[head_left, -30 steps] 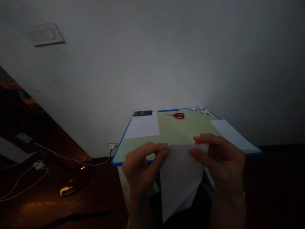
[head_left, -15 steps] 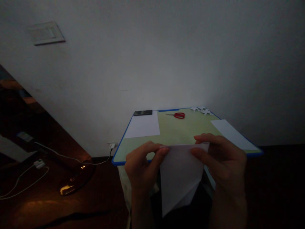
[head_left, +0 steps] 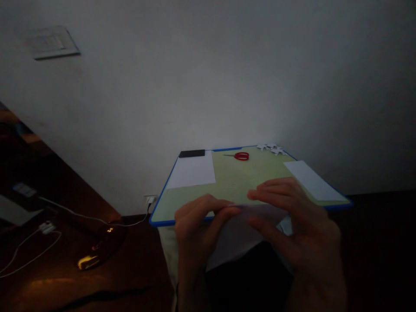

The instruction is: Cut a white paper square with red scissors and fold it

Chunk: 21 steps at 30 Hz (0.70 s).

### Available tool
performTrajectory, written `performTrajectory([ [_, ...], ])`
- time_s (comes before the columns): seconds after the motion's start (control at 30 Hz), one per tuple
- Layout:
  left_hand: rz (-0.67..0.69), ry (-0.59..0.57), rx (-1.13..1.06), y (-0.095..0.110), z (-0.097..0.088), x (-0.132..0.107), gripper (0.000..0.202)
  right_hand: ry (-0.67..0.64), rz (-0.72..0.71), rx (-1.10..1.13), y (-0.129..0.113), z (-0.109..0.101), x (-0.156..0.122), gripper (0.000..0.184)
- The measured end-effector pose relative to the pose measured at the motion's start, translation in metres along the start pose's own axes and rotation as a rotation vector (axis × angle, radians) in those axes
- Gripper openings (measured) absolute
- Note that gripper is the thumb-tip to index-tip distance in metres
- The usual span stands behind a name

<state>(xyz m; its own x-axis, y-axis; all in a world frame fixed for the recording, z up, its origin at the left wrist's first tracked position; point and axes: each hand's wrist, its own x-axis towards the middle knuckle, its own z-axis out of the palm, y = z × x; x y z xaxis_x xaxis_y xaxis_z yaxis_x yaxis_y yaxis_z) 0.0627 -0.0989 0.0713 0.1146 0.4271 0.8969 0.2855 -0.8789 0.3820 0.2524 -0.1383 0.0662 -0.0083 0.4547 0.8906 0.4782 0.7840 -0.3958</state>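
A folded sheet of white paper (head_left: 235, 238) hangs in front of my body, below the near edge of the table. My left hand (head_left: 199, 227) pinches its upper left corner between thumb and forefinger. At the paper's right side my right hand (head_left: 300, 223) is open, thumb and fingers apart on either side of the top edge. Part of the sheet lies hidden behind the right thumb. Beyond the hands, red-handled scissors (head_left: 241, 156) rest on the pale green tabletop (head_left: 234, 177).
A white sheet (head_left: 191, 171) lies at the table's left with a black phone (head_left: 191, 153) at its far end. Several cut white paper pieces (head_left: 273, 149) sit at the far right corner. Another white sheet (head_left: 315, 180) lies along the right edge. The wall stands behind.
My right hand has let go of the paper's top edge and moved left along it, fingers now apart. The paper's lower part has swung, so less of its face shows.
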Motion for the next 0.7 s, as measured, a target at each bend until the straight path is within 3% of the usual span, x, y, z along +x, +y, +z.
performTrajectory([
  [0.23, -0.042, -0.112, -0.070, 0.0052, 0.0034, 0.0018, 0.019, -0.068, 0.159, 0.175, -0.0015, -0.0023, -0.0019, 0.016],
  [0.5, -0.116, -0.169, -0.140, 0.0046, 0.0039, -0.0031, 0.005, -0.035, 0.160, 0.167, -0.0037, -0.0024, 0.0045, 0.013],
  [0.7, -0.146, -0.135, -0.098, 0.0030, 0.0055, -0.0047, 0.010, -0.030, 0.154, 0.145, -0.0006, -0.0012, 0.0045, 0.011],
])
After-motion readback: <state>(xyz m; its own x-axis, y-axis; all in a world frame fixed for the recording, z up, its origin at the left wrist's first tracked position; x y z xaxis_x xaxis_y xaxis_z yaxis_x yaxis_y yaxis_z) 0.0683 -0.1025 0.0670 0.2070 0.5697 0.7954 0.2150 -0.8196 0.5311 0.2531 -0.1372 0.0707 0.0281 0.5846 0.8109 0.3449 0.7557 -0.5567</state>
